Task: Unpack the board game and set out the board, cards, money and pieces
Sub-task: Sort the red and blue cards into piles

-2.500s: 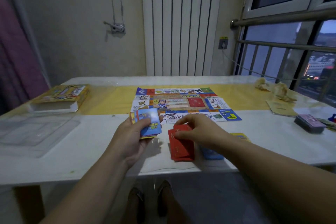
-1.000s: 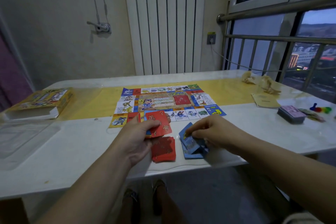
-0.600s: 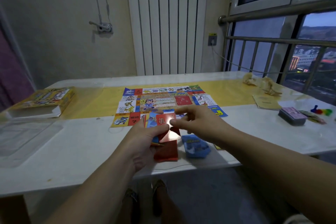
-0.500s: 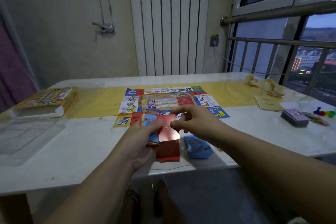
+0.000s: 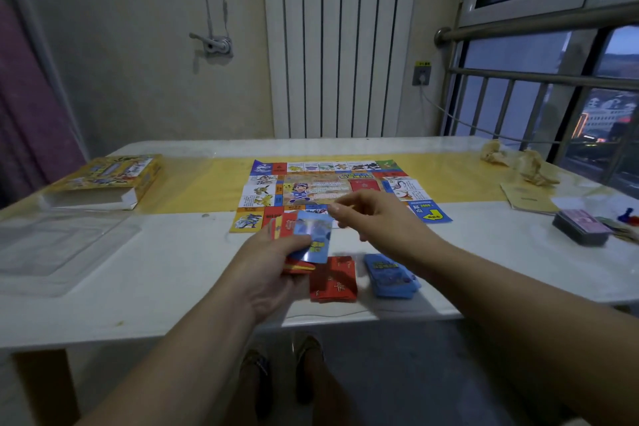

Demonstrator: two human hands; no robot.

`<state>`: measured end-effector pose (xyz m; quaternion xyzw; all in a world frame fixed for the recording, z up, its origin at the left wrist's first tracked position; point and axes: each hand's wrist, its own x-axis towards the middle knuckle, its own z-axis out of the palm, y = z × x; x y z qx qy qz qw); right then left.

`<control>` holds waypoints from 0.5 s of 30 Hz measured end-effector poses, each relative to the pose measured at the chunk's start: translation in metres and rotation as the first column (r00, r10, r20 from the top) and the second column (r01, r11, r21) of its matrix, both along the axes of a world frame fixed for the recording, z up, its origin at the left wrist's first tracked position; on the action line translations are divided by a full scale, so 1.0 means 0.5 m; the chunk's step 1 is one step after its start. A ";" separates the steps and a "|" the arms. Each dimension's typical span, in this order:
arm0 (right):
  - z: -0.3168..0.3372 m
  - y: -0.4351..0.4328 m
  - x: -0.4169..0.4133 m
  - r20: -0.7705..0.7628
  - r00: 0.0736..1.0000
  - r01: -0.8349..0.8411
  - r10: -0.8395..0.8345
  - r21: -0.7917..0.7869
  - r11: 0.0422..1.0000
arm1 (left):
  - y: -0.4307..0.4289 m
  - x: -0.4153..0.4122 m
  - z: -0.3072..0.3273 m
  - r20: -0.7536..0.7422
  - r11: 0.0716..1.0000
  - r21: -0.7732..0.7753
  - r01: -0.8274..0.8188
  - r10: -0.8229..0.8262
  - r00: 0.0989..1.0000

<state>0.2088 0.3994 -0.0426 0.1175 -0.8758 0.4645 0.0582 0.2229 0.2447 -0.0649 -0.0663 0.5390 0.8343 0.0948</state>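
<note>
Mixed card stack [image 5: 283,227] sits gripped in left hand [image 5: 266,273] above table [image 5: 166,273] near edge, blue card [image 5: 313,239] on top; right hand [image 5: 375,220] hovers with curled fingers at that card's top corner, can't tell if it pinches it. Below on the table: red pile [image 5: 333,282] beside blue pile [image 5: 390,275], board [image 5: 328,187] flat just behind. Box [image 5: 107,180] and plastic tray [image 5: 58,242] far left, purple deck [image 5: 581,226] and pieces [image 5: 627,216] far right.
</note>
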 end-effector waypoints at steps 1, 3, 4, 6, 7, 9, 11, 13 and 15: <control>0.006 0.003 -0.001 0.022 1.000 -0.012 0.012 -0.024 1.000 | 0.008 0.001 -0.003 -0.013 0.999 -0.038 0.023 -0.023 1.000; 0.014 0.010 -0.002 0.016 0.999 -0.028 0.027 0.030 0.999 | 0.021 0.002 -0.005 -0.022 0.996 -0.077 0.039 -0.041 0.999; 0.015 0.015 -0.003 0.010 0.999 -0.031 0.030 0.048 0.998 | 0.026 0.000 -0.004 -0.019 0.997 -0.067 0.033 -0.034 0.999; 0.016 0.025 -0.005 0.029 0.999 -0.026 0.026 0.000 1.000 | 0.031 -0.007 0.001 0.012 1.000 0.020 -0.001 0.001 1.000; 0.015 0.030 -0.005 0.063 0.998 -0.021 0.025 -0.061 0.998 | 0.032 -0.010 0.006 0.034 0.997 0.079 -0.022 0.019 0.999; 0.015 0.046 0.000 0.182 0.982 -0.015 0.052 -0.200 0.980 | 0.032 -0.012 0.009 0.037 0.992 0.118 -0.042 0.038 0.999; 0.018 0.057 0.015 0.286 0.952 -0.057 0.109 -0.185 0.981 | 0.035 -0.012 0.006 -0.027 0.999 0.046 -0.013 0.015 1.000; 0.021 0.062 0.033 0.259 0.960 -0.134 0.105 0.098 0.986 | 0.044 -0.011 -0.001 -0.082 0.999 -0.038 0.025 -0.028 0.996; 0.023 0.057 0.048 0.158 0.979 -0.172 0.126 0.322 0.931 | 0.056 -0.013 -0.006 -0.105 0.995 -0.084 0.044 -0.053 0.993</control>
